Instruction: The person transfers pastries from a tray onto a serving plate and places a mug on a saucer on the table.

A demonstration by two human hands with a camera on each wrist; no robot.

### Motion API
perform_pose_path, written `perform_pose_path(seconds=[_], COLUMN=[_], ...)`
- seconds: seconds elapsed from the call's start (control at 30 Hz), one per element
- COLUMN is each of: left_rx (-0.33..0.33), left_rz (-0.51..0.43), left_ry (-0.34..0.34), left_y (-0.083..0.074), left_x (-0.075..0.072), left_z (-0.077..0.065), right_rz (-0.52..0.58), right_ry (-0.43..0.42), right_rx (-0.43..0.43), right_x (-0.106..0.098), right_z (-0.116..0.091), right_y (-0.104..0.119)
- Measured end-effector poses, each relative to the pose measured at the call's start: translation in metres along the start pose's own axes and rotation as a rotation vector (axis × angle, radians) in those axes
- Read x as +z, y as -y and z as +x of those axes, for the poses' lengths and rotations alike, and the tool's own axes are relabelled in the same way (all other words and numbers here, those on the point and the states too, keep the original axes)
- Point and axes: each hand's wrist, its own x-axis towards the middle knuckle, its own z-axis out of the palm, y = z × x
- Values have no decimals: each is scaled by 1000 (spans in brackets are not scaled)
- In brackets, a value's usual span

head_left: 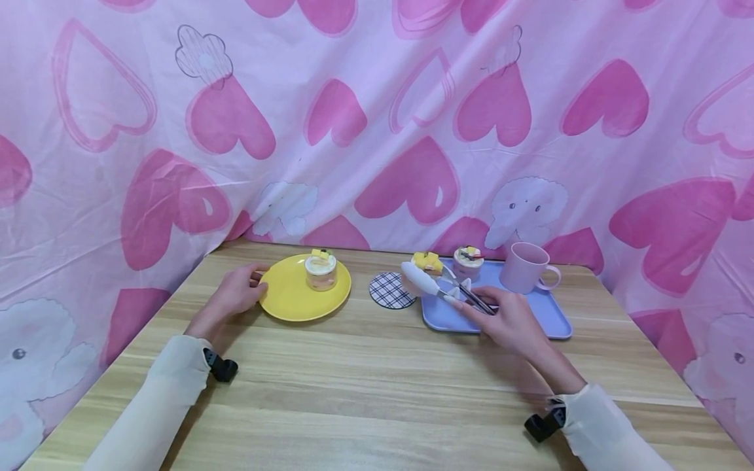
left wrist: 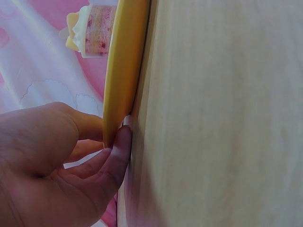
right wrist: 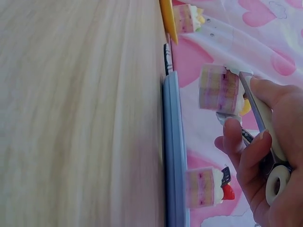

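- I take the pale blue rectangular tray (head_left: 442, 322) as my landmark; it lies flat on the wood-grain table (head_left: 353, 392).
- At its near side I have the right hand (head_left: 509, 320), fingers curled round the metal-and-white serving tongs (head_left: 421, 280). I judge the tongs are there so that no fingertip spoils the cream.
- The tong tips clasp a clear-sided layered cake with yellow fruit cubes (right wrist: 218, 87) near its top, roughly upright. It hangs above the tray's far left part, apart from the surface. The grip sits high, perhaps because the lower sides are smooth.
- Well left of the tray I have the left hand (head_left: 238, 290) pinching the rim of the round, glossy yellow plate (head_left: 291, 297), one fingertip tucked underneath; likely this steadies it.
- On that plate, toward its tray-ward side, stands a white-creamed layered cake with yellow topping (head_left: 321, 273), leaving bare surface toward the hand.
- Just beside the tray's left edge, between it and the plate, lies a round black-and-white checked coaster (head_left: 392, 290).
- On the tray's far side stand a strawberry-topped layered cake (head_left: 468, 267) and, to its right, a pale pink handled mug (head_left: 522, 268), both upright.
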Motion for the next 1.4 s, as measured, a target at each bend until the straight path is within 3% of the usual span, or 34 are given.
perform_pose_path(seconds=[0.27, 0.47, 0.8, 1.0, 1.4], left_rx=[-19, -10, 28, 42, 38], left_rz=[-4, 4, 6, 0, -12], left_ry=[10, -3, -13, -19, -28], left_y=[3, 4, 5, 1, 3], left_x=[-1, -2, -1, 0, 1], left_z=[0, -1, 1, 0, -1], right_rz=[-6, 78, 100, 156, 183], right_ry=[-39, -25, -62, -27, -59], right_rx=[-20, -29, -110, -127, -201], right_x=[6, 12, 20, 25, 38], right_z=[4, 8, 14, 17, 28], right_y=[14, 23, 36, 46, 65])
